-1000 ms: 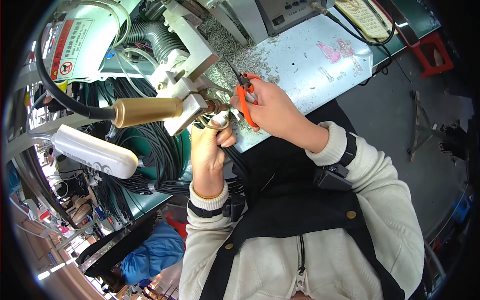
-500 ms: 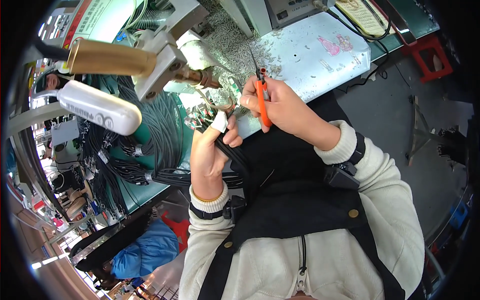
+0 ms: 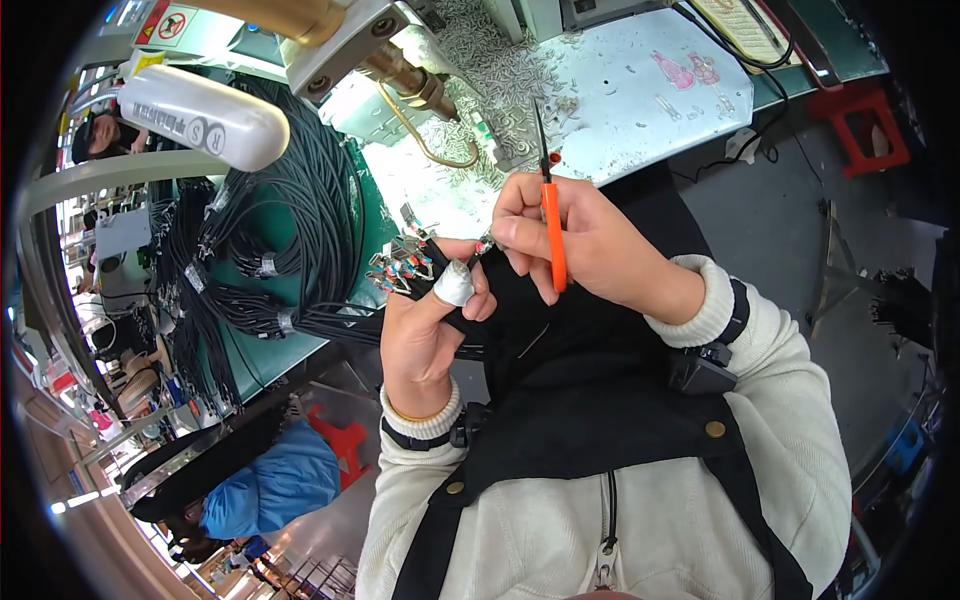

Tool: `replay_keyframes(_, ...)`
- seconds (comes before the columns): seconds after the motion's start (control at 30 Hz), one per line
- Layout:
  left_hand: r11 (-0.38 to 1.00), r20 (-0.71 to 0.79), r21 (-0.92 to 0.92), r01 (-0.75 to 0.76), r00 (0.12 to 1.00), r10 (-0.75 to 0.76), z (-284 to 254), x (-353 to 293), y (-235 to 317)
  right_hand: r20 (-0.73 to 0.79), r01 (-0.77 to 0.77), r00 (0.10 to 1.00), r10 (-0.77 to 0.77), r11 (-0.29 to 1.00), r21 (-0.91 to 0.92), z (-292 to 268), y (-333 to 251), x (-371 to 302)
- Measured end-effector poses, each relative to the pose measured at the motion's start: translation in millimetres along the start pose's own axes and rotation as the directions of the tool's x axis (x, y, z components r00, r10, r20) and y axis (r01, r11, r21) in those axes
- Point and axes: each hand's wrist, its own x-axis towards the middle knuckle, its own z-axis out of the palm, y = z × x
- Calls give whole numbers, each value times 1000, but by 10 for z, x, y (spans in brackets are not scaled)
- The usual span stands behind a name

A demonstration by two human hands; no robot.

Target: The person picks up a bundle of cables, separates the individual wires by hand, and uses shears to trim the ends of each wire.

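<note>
- The metal work plate [image 3: 640, 130] spreads from 12 to 2 o'clock of my hands; silvery bits [image 3: 490, 60] litter it, too small to tell apart.
- The coil of black cables [image 3: 335, 200] lies at 10 o'clock from my left hand; my wrist hides part of the strands running in from 9 o'clock.
- The brass-coloured machine head [image 3: 405, 80] stands at 12 o'clock, its tip slanting to 4 o'clock, its top cut off by the view's edge.
- My right hand [image 3: 590, 240], at 2 o'clock from the left, closes around orange-handled cutters [image 3: 552, 235]. Their long axis runs nearly 12 to 6, nose upward; seen so edge-on, I cannot tell whether their jaws are parted.
- My left hand [image 3: 435, 315], thumb in a white wrap [image 3: 455, 285], curls its fingers closed on cable ends; the palm is out of sight.
- A connector cluster [image 3: 400, 265] fans out at 11 o'clock from that hand, tangled and hard to count.
- One single connector [image 3: 484, 244] sits between my hands, at 1 o'clock from the left, beside the right thumb; whether that thumb touches it, I cannot make out.
</note>
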Motion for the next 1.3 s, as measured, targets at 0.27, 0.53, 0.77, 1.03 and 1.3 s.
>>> replay_keyframes(0.27,997,-64,57,-57,996,61,96,-31,-16,-27,66,997,-67,997,-26,24,48,-29)
replay_keyframes(0.53,956,-199,253,-145,960,198,163,-20,-79,71,-144,988,134,976,162,-4,-26,-70)
replay_keyframes(0.77,993,-181,97,-61,980,77,175,-18,19,38,321,900,-433,602,-731,-86,100,-89)
replay_keyframes(1.03,995,-130,30,92,988,-87,225,-40,123,385,155,752,-535,-424,-892,-310,-114,-160)
replay_keyframes(1.3,991,-144,65,118,984,-108,236,-45,133,513,114,737,-441,-666,-737,-388,-175,-135)
